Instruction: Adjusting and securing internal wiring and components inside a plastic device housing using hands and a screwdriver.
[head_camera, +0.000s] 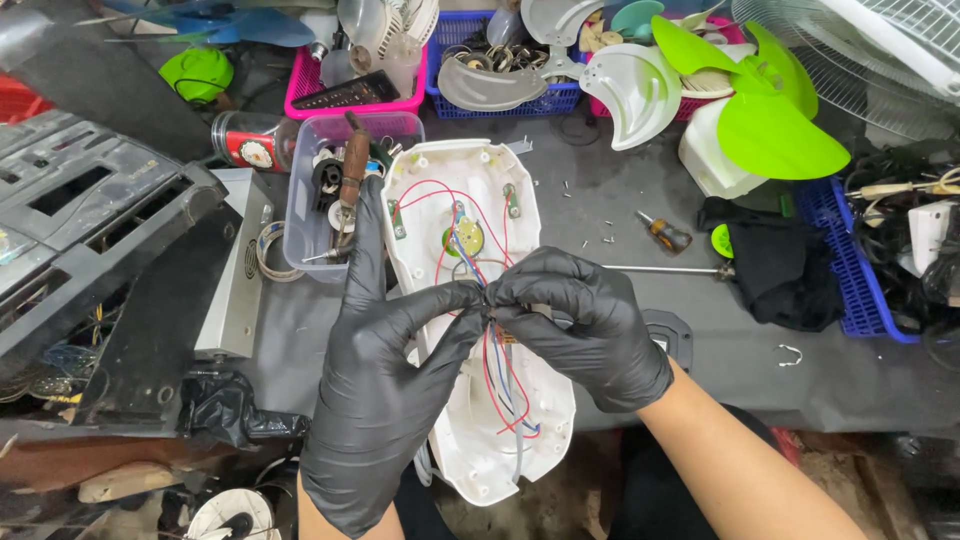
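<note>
Left hand and right hand pinch wires above white housing.

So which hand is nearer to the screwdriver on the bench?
Right. The right hand sits just below-left of the screwdriver; the left hand is farther left, beyond the white housing.

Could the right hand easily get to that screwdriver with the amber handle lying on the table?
Probably yes. The screwdriver lies in the open on the grey table, just beyond the right hand, with nothing between them. But that hand and the left hand are both pinching the wires, so it would have to let go first.
</note>
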